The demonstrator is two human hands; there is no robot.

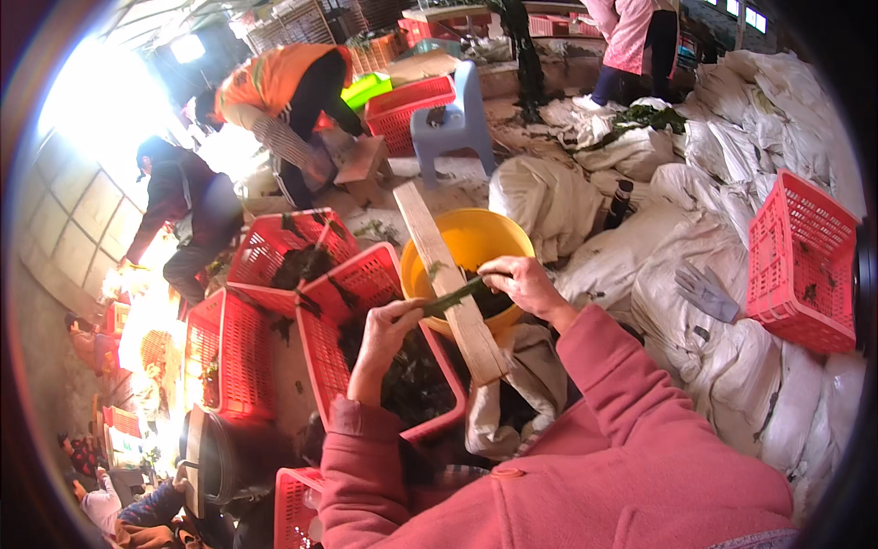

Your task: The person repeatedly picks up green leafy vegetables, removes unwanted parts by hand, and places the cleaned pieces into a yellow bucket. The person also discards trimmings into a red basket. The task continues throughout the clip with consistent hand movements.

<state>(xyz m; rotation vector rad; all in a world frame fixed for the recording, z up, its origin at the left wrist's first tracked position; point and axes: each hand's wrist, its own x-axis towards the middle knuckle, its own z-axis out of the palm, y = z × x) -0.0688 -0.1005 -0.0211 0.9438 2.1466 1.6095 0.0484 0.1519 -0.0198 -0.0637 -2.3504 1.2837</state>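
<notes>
A dark green strip, perhaps seaweed (456, 298), is stretched across a wooden board (446, 274) between my two hands. My left hand (389, 336) pinches its left end, to the left of the board. The other end is between the fingers of my right hand (523, 283), over the right side of a yellow bucket (473, 223). The board lies across the bucket's mouth, tilted towards me. Dark leafy matter shows inside the bucket. Below my left hand, a red plastic crate (315, 357) holds a heap of dark wet leaves (418, 384).
More red crates (240, 357) stand at the left, and one red crate (809, 267) sits on white sacks (672, 254) at the right, near a grey glove (708, 291). A blue plastic chair (456, 123) stands beyond the bucket. Co-workers (188, 206) bend at the left and back.
</notes>
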